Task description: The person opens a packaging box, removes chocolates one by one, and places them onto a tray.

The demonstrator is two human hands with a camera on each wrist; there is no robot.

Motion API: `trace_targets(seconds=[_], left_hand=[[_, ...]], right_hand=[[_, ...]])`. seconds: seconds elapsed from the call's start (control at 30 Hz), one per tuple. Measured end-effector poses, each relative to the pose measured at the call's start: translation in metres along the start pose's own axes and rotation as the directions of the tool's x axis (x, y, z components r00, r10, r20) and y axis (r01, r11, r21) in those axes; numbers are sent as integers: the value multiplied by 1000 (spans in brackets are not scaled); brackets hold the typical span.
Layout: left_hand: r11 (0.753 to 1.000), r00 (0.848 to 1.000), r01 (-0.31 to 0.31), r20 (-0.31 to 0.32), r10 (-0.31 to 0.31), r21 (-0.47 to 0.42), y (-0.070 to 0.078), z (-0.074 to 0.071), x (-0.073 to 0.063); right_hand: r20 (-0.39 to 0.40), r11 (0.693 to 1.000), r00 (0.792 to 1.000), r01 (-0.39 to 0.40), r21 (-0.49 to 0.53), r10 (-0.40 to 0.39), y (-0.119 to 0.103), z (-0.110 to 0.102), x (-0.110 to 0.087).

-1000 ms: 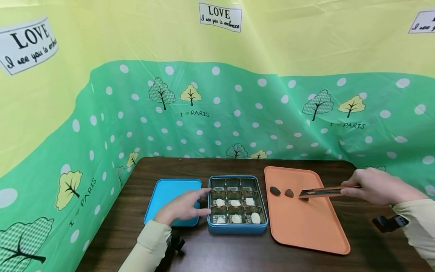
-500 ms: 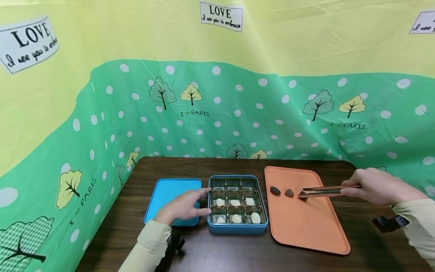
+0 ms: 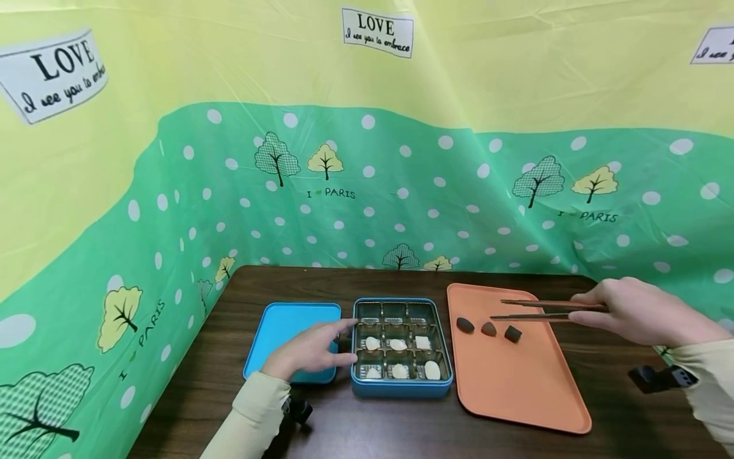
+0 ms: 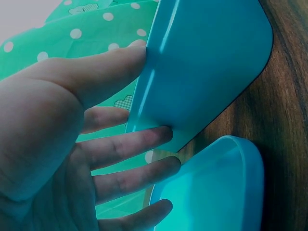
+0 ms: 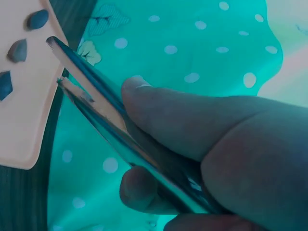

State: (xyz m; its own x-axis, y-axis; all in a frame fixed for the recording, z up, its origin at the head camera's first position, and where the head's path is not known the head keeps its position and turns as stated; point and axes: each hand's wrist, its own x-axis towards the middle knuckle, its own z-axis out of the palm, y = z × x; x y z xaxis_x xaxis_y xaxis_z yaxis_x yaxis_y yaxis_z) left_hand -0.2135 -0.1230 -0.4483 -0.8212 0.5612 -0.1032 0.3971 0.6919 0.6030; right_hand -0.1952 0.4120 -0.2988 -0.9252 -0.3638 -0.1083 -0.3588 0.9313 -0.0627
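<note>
right hand (image 3: 645, 312) pinching some tongs (image 3: 530, 316), tips apart near three dark lumps (image 3: 489, 329), all in a row on the orange tray (image 3: 524, 389), left hand (image 3: 306, 349) kinda spread, touching the blue box (image 3: 401, 388), white bits (image 3: 432, 370) in its six nearest slots, lid (image 3: 287, 325) beside it on the table (image 3: 373, 427)

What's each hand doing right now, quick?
Left hand: open, against the blue box.
Right hand: holding tongs, their tips apart with nothing between them.
</note>
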Motion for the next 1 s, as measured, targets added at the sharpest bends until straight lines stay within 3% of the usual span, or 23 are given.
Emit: trace_targets(seconds=[0.23, 0.5, 0.7, 1.0], left_hand=[[1000, 1000, 4, -4, -4, -3, 0, 1, 1], [1000, 1000, 6, -6, -6, -8, 2, 0, 1], [1000, 1000, 17, -2, -17, -1, 2, 0, 2], [1000, 1000, 23, -1, -23, -2, 1, 1, 2]], right_hand=[[-86, 999, 995, 50, -11, -50, -28, -5, 8], [-93, 990, 986, 139, 17, -137, -62, -9, 24], [-146, 980, 970, 200, 12, -196, -84, -12, 34], [-123, 958, 961, 262, 119, -247, -114, -12, 48]])
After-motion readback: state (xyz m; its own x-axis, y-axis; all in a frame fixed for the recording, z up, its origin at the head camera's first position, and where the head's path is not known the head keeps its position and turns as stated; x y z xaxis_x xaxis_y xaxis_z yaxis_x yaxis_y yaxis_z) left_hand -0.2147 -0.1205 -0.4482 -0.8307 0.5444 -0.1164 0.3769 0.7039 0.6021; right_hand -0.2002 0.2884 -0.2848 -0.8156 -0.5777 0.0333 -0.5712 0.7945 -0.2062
